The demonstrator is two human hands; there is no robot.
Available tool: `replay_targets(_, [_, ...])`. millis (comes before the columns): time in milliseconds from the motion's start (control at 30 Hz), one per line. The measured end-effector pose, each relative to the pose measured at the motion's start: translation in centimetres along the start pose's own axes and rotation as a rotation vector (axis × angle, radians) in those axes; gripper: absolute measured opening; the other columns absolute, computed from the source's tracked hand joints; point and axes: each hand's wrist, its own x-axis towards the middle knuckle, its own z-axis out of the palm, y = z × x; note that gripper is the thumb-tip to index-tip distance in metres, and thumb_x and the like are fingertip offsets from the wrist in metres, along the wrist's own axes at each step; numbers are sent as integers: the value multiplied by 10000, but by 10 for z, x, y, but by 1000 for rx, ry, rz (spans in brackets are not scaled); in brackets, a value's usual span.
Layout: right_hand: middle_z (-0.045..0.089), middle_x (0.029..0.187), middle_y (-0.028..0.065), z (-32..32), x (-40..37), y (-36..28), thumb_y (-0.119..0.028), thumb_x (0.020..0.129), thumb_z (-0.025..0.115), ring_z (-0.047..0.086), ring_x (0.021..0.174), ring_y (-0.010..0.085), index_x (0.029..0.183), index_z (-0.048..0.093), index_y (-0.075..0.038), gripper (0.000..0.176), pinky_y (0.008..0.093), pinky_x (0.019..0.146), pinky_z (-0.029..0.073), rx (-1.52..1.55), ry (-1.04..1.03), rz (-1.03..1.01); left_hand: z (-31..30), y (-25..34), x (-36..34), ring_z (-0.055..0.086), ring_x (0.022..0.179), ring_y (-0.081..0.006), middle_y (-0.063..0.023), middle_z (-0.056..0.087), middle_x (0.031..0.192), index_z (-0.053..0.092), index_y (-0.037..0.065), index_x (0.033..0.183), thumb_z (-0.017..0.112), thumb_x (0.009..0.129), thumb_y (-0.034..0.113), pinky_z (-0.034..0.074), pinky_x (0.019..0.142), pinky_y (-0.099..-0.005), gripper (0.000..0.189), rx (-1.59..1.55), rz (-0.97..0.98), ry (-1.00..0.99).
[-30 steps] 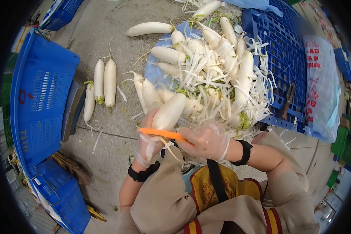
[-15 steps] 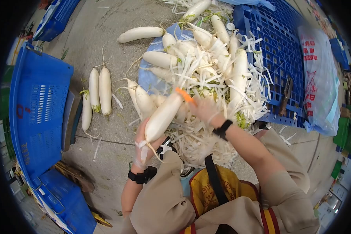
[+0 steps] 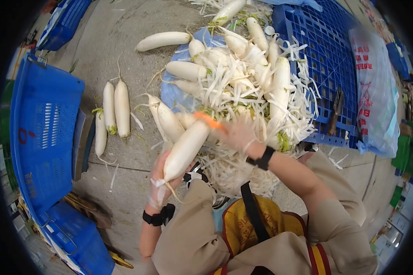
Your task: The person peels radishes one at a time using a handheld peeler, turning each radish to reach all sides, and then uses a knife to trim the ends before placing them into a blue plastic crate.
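Radish (image 3: 184,149) (smooth, tapered), orange peeler (image 3: 208,120)

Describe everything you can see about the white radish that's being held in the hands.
The white radish is long, smooth and pale, tapering to a thin root tail at its lower end. It slants from lower left up to the right. The gloved left hand wraps its lower end; the blurred right hand sets an orange peeler at its upper end.
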Motion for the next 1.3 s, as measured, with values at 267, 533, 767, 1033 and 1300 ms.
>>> replay_targets(267, [649, 798, 181, 20, 33, 37, -440, 870, 463, 646, 737, 329, 956, 651, -114, 386, 414, 661, 504, 3, -58, 80, -9, -15, -2, 565, 1060, -318, -173, 561, 1157, 478, 34, 1249, 756, 703, 90, 451, 902, -379, 615, 117, 149, -60])
replay_targets(533, [639, 835, 206, 10, 22, 28, -442, 873, 456, 618, 774, 373, 995, 640, -49, 450, 420, 741, 481, 116, -136, 126, -22, -8, 8, 533, 1121, -353, -187, 537, 1223, 482, 48, 1252, 745, 679, 64, 436, 933, -386, 631, 241, 247, -198])
replay_targets(767, [621, 1006, 252, 35, 6, -4, -415, 887, 419, 588, 966, 389, 1230, 514, -35, 522, 416, 866, 447, 499, 48, -23, -26, 14, 30, 509, 1147, -374, -207, 523, 1227, 465, 42, 1259, 717, 647, 9, 420, 977, -395, 662, 239, 277, -307])
replay_targets(1033, [617, 1004, 263, 31, 15, -18, -401, 882, 430, 583, 987, 383, 1223, 526, -60, 492, 411, 875, 443, 533, 65, 14, 19, 32, 24, 561, 1019, -226, -131, 565, 1105, 382, 44, 1286, 745, 714, 57, 471, 873, -327, 678, -439, -170, 125])
replay_targets(1300, [575, 580, 126, -23, -83, -73, -268, 848, 567, 592, 522, 316, 905, 618, -75, 208, 387, 463, 469, 216, 286, -673, 33, 13, 32, 592, 965, -226, -134, 590, 1063, 452, 17, 1206, 777, 717, 138, 494, 822, -333, 599, -195, 20, 185])
